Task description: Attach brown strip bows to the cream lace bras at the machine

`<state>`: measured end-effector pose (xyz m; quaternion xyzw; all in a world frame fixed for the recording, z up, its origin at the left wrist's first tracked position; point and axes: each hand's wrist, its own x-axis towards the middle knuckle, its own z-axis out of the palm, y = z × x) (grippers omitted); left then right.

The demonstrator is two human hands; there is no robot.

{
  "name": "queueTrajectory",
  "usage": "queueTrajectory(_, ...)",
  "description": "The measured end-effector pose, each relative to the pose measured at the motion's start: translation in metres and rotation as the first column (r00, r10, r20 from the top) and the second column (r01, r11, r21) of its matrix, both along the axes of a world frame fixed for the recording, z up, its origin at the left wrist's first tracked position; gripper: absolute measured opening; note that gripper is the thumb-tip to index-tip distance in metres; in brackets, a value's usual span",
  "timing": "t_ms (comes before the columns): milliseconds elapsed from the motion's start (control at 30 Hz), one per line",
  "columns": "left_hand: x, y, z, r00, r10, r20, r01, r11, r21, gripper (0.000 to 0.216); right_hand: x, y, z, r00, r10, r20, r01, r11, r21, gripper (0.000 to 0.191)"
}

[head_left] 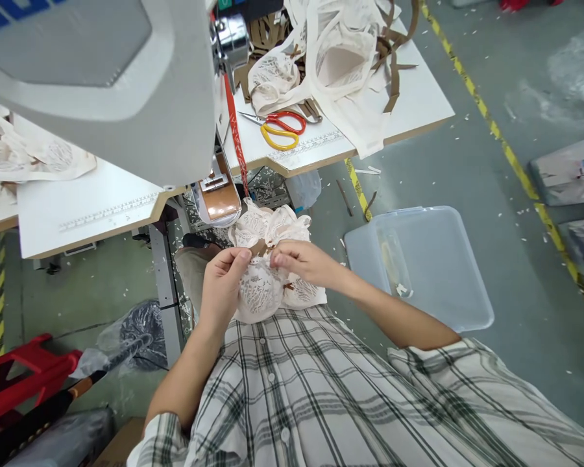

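Sewing machine (175, 123) runs out of view at far left, its bulk blocking part of the white table (421, 97). White lace bra (259, 293) sits in the person's lap (191, 275), near side of the machine. Left hand (226, 275) — thumb and index pinching its edge by a brown strip (258, 248). Right hand (302, 261) — fingers curled, thumb gripping lace edge; exact pinch point hidden.

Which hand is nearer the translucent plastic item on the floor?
Right. The right hand pinches the white lace garment to the left of the translucent plastic item; the left hand pinches the same garment farther left.
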<state>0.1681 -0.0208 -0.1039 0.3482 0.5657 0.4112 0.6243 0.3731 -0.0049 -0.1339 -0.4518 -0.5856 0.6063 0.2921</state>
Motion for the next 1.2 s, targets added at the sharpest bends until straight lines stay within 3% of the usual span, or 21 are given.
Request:
queueTrajectory(67,0.002,-0.001,0.003,0.997,-0.041,-0.066,0.044,0.999,0.033,0.028,-0.014,-0.007,0.001,0.987,-0.059,-0.147,0.047,0.995,-0.086,0.05)
queueTrajectory(133,0.004,-0.002,0.008,0.985,-0.086,-0.149,0.098,0.992,0.077,0.027,-0.027,-0.009,0.001,0.923,-0.186,-0.338,0.086,0.953,-0.29,0.05)
queueTrajectory(200,0.004,-0.004,0.014,0.963,-0.137,-0.234,0.17,0.977,0.127,0.024,-0.034,-0.007,0.001,0.825,-0.33,-0.459,0.054,0.854,-0.518,0.047)
queueTrajectory(267,0.0,-0.007,0.019,0.932,-0.189,-0.31,0.252,0.952,0.177,0.02,-0.03,-0.002,0.001,0.737,-0.479,-0.477,0.048,0.741,-0.67,0.042)
queueTrajectory(367,-0.017,-0.013,0.02,0.881,-0.234,-0.412,0.355,0.902,0.246,0.014,-0.002,0.007,0.004,0.661,-0.617,-0.427,0.137,0.659,-0.739,0.036)
queueTrajectory(533,-0.051,-0.024,0.005,0.82,-0.276,-0.501,0.403,0.901,0.163,0.031,0.059,0.013,0.012,0.701,-0.628,-0.338,0.244,0.657,-0.713,0.032)
queueTrajectory(633,-0.058,-0.028,-0.002,0.83,-0.288,-0.478,0.379,0.92,0.103,0.045,0.075,0.012,0.017,0.756,-0.58,-0.303,0.264,0.694,-0.67,0.032)
queueTrajectory(833,-0.054,-0.028,0.001,0.845,-0.295,-0.447,0.348,0.936,0.04,0.037,0.08,0.004,0.016,0.849,-0.426,-0.313,0.197,0.804,-0.56,0.036)
queueTrajectory(900,-0.055,-0.027,0.002,0.842,-0.286,-0.459,0.342,0.939,0.042,0.035,0.087,0.002,0.015,0.946,-0.185,-0.265,0.035,0.874,-0.484,0.035)
queueTrajectory(967,-0.056,-0.026,0.004,0.826,-0.279,-0.49,0.337,0.941,0.032,0.032,0.095,0.001,0.015,0.969,0.226,-0.098,-0.246,0.876,-0.416,0.029)
queueTrajectory(1033,-0.058,-0.025,0.005,0.803,-0.272,-0.529,0.331,0.944,0.017,0.03,0.1,0.001,0.014,0.796,0.549,0.253,-0.441,0.814,-0.379,0.019)
queueTrajectory(1067,-0.058,-0.024,0.006,0.794,-0.269,-0.545,0.327,0.945,0.011,0.03,0.101,0.001,0.013,0.656,0.594,0.466,-0.461,0.804,-0.375,0.016)
queueTrajectory(1133,-0.059,-0.024,0.005,0.789,-0.258,-0.558,0.316,0.949,0.008,0.029,0.103,0.001,0.009,0.375,0.486,0.79,-0.396,0.854,-0.337,0.013)
queueTrajectory(1200,-0.06,-0.024,0.003,0.787,-0.245,-0.566,0.303,0.953,0.009,0.028,0.103,0.001,0.004,0.222,0.35,0.91,-0.302,0.912,-0.278,0.015)
